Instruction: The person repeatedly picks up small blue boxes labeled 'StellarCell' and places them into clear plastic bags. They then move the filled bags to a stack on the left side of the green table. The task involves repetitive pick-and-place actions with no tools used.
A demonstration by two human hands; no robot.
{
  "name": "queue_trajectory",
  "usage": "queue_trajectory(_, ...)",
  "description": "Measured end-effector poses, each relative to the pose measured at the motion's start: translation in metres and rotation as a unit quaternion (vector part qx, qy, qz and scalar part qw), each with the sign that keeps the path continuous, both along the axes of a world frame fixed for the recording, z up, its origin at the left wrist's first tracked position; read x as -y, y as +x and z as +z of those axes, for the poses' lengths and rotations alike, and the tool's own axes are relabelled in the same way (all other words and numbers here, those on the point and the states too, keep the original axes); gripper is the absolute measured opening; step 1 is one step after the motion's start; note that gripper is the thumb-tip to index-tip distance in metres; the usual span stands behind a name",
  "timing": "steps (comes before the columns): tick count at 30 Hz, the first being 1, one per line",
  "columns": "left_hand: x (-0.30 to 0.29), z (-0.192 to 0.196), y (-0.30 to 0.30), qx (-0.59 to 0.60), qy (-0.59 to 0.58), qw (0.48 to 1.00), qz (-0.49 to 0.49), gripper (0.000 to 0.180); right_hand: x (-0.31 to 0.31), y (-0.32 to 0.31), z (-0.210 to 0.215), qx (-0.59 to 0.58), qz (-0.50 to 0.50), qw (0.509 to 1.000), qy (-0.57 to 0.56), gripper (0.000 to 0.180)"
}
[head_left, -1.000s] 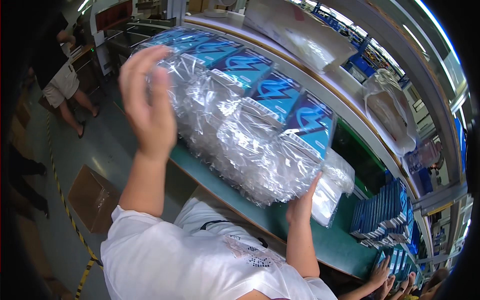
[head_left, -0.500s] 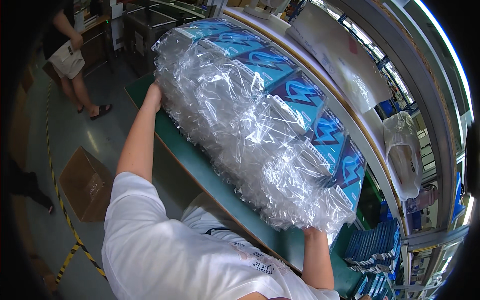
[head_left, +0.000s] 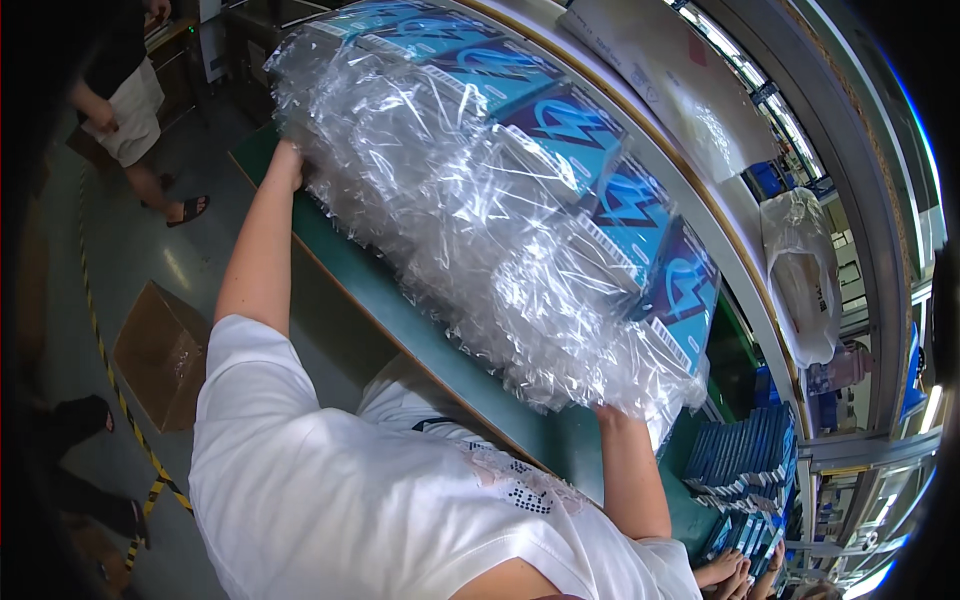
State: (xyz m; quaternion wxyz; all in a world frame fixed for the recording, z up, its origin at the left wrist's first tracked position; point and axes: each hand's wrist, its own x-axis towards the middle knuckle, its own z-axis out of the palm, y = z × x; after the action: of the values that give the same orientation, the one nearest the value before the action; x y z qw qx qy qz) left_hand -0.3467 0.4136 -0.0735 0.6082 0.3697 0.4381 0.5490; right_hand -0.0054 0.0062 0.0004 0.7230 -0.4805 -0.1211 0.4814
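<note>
A long row of blue and purple boxes stretches diagonally over the green table. Loose, crinkled clear plastic film covers the side of the row nearest me. My left hand is at the row's far left end, its fingers mostly hidden behind the film. At the near right end, my right hand reaches under the film, and its fingers are also hidden. Between them the two hands hold the row by its ends.
A stack of flat blue cartons lies at the right, with another person's hands below it. A white shelf runs behind the row. An open cardboard box sits on the floor at left. A person stands far left.
The row and both my hands appear higher in the picture, along with most of the scene. Another person's hands have come into view at the lower right, by the flat cartons.
</note>
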Motion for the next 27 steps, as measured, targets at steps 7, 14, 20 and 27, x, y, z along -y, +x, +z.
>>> queue_trajectory(7, -0.015, -0.008, -0.016, 0.017, -0.027, 0.999, 0.028, 0.054, -0.014, 0.000, 0.001, 0.002, 0.012, 1.000, 0.007, 0.047)
queue_trajectory(14, -0.053, -0.022, -0.026, -0.023, -0.044, 0.996, 0.073, 0.049, -0.027, -0.001, -0.002, 0.002, 0.025, 1.000, 0.012, 0.048)
queue_trajectory(20, -0.080, -0.015, -0.036, -0.054, -0.034, 0.995, 0.082, 0.049, -0.035, -0.007, -0.004, 0.000, 0.049, 0.999, 0.015, 0.048)
queue_trajectory(27, -0.109, -0.028, -0.042, -0.071, -0.032, 0.994, 0.076, 0.050, -0.059, -0.027, -0.011, -0.009, 0.095, 0.995, 0.035, 0.050)
